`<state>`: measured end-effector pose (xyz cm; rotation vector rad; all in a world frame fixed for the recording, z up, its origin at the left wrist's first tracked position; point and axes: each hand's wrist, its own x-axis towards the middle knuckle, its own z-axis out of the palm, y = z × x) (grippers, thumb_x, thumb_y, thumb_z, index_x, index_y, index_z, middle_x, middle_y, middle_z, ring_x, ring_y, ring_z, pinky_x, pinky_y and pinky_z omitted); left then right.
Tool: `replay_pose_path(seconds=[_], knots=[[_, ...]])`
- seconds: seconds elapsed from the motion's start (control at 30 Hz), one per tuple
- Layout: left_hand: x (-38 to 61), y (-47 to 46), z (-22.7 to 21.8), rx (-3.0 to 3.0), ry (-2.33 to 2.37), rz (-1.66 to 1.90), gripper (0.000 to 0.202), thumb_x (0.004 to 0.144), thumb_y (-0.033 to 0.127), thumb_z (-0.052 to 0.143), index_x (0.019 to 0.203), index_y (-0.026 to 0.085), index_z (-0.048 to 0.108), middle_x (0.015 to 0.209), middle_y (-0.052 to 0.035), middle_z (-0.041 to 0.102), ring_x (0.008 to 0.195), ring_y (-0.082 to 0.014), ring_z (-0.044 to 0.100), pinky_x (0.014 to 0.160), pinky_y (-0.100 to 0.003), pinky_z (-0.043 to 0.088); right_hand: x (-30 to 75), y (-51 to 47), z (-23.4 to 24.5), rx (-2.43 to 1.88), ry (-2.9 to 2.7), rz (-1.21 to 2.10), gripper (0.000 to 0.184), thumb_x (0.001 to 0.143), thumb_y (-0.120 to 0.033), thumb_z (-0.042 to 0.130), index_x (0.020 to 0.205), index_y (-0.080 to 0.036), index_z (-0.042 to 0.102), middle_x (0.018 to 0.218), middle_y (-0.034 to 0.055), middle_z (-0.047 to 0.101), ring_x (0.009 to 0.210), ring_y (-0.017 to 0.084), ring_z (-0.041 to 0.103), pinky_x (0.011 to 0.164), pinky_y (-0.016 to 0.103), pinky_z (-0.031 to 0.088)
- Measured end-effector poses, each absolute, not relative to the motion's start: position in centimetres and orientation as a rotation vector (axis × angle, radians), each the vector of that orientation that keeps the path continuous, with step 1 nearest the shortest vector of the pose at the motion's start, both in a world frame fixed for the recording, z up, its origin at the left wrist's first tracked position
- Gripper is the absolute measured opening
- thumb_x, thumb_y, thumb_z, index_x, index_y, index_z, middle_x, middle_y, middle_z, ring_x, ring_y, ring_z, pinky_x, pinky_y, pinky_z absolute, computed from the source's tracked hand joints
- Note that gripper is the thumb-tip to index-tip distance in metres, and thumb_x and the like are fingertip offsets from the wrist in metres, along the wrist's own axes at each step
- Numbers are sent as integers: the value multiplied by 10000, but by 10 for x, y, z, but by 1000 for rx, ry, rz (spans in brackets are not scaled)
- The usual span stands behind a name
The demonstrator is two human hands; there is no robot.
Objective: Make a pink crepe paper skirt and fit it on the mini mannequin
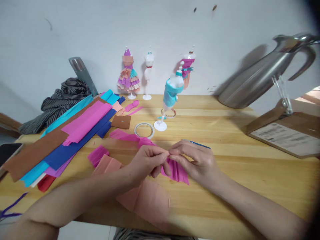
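My left hand [150, 161] and my right hand [196, 160] meet over the front middle of the table, thumbs and fingers pinched together. Between them they grip the edge of a magenta crepe paper strip [178, 171], which hangs in small pleats below the fingers. Magenta paper [125, 134] also stretches out beyond my left hand; whether it is the same piece is hidden. Under my left arm lies peach crepe paper [152, 201]. Just past my right hand is a thin, blue-handled tool [200, 144]. A small dress form [173, 90] wrapped in light blue paper stands behind the hands.
Tape rolls [144, 130] lie near the dress form. Along the wall stand more dress forms, one in a ruffled dress [128, 76]. Stacked coloured paper [82, 123], striped cloth [65, 96] and a phone [8, 153] are left; a steel jug [257, 73] and cardboard box [287, 130] right.
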<state>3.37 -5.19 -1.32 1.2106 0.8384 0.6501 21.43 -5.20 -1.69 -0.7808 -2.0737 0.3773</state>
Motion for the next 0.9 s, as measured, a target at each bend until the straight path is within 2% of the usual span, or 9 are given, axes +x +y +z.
replay_pose_path(seconds=[0.2,0.27,0.37,0.47,0.5,0.57,0.63,0.7,0.9], knots=[[12,-47,3,1825,922,648,294,881,234,485,659,136,649,611,-22,634,550,-96,515,519,-208,402,239,-46,-16,-1020,-2169,181,286,965,-229,406,684,-225,458,571,-6,505,485,139,475,473,265,369],[-5,-33,7,2216,1002,731,232,896,195,475,897,153,704,749,-35,683,670,-129,583,597,-227,449,254,-38,-16,-1167,-2090,185,369,973,-270,376,609,-237,423,509,-12,466,451,139,445,470,276,353],[-32,-4,-1,2782,1097,618,357,841,101,505,1167,176,631,1091,-97,682,947,-215,614,780,-317,496,281,-19,-22,-1486,-1875,251,457,962,-361,387,519,-248,374,455,-5,451,428,144,432,478,292,355],[-51,19,-21,3010,1125,400,456,795,23,481,1227,137,569,1104,-129,655,1028,-246,586,871,-379,481,308,4,-35,-1692,-1721,177,487,936,-411,416,480,-256,342,416,-7,408,393,145,398,457,307,327],[-54,22,-29,3030,1144,354,420,813,29,476,1202,152,575,1065,-115,658,992,-232,591,851,-370,482,316,11,-41,-1714,-1714,165,448,917,-391,445,496,-248,395,445,10,461,413,159,437,472,317,353],[-59,24,-42,3093,1169,300,289,872,56,460,1104,148,606,932,-92,662,858,-206,590,778,-347,475,328,23,-53,-1719,-1746,160,161,830,-284,538,697,-208,587,733,96,660,636,234,620,574,354,466],[-60,20,-50,3215,1155,317,193,916,84,456,995,140,624,823,-73,643,758,-187,560,704,-324,448,336,28,-66,-1697,-1873,138,243,808,-220,523,1016,-174,639,1083,180,668,902,295,666,684,403,534],[-61,15,-54,3391,1082,394,173,939,93,455,911,139,619,777,-61,623,724,-177,535,666,-312,421,339,26,-77,-1690,-1987,191,326,828,-241,519,1122,-160,635,1152,190,663,913,299,680,727,439,562],[-62,5,-55,3608,881,450,119,918,85,520,838,134,593,773,-46,616,686,-180,526,625,-311,404,332,7,-89,-1423,-2446,107,355,912,-311,488,1142,-146,702,1226,172,673,1137,328,627,960,512,519]])
